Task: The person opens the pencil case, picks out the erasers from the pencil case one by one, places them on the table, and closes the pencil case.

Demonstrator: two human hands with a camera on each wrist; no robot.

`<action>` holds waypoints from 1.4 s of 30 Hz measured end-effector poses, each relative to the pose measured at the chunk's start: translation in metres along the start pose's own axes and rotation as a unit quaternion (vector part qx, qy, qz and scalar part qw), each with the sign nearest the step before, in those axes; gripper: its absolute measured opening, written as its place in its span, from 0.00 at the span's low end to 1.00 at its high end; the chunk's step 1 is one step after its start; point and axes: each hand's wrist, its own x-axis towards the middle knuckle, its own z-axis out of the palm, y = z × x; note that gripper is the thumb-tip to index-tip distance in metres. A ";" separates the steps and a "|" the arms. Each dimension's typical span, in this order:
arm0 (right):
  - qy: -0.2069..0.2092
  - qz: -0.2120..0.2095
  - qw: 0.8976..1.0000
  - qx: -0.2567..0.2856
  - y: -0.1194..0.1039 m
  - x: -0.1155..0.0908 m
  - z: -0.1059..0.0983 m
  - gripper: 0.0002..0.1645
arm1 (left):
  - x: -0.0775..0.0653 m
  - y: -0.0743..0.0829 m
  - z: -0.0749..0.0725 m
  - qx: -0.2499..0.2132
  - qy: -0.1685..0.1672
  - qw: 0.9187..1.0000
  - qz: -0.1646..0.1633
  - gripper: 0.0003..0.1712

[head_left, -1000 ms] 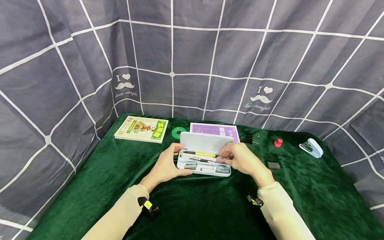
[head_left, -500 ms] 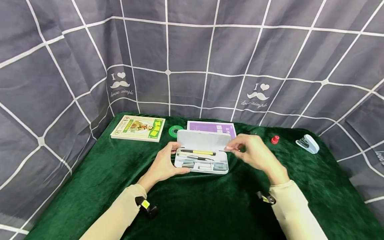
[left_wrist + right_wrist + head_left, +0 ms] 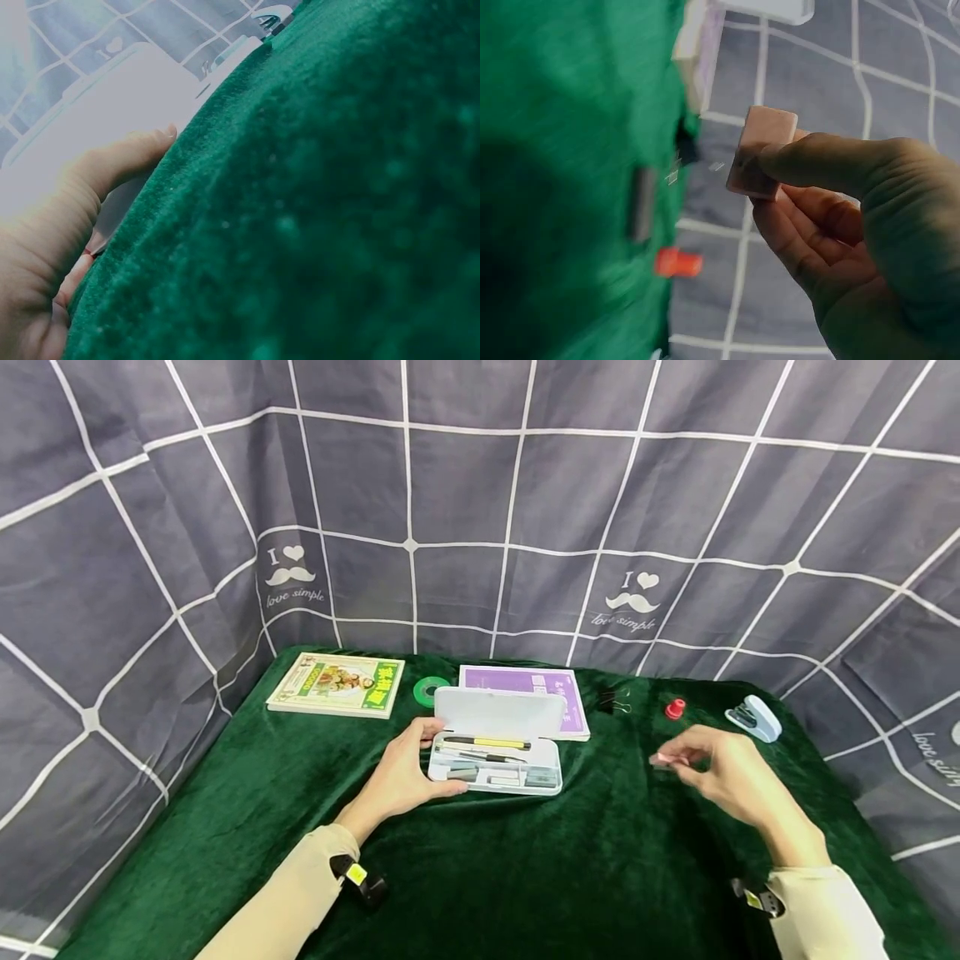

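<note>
My left hand (image 3: 401, 772) grips the left end of a white pencil case (image 3: 498, 712), its thumb along the front edge and its fingers behind. The case's lid stands up. A yellow-and-black pen (image 3: 504, 743) and a thin black-and-silver pen (image 3: 491, 757) lie inside it, with small block-shaped pieces in the front compartments. In the left wrist view the left thumb (image 3: 131, 159) presses the case's white side. Out to the right, my right hand (image 3: 731, 772) pinches a small pinkish eraser (image 3: 763, 135) between thumb and fingers, above the green cloth.
A purple booklet (image 3: 573, 702) lies behind the case, beside green tape (image 3: 429, 690). An illustrated book (image 3: 337, 685) is at back left. Toward the right are a black binder clip (image 3: 609, 701), a red stamp-like piece (image 3: 675, 709), a light blue stapler (image 3: 757, 720) and a dark block (image 3: 640, 204).
My right hand has left the pencil case and travelled right with the eraser, passing over where the dark block lies. The left hand keeps its grip on the case.
</note>
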 end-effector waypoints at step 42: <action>-0.185 -0.075 0.974 0.107 -0.101 0.088 0.082 0.14 | 0.000 -0.005 0.002 -0.009 -0.009 1.000 -0.004 0.58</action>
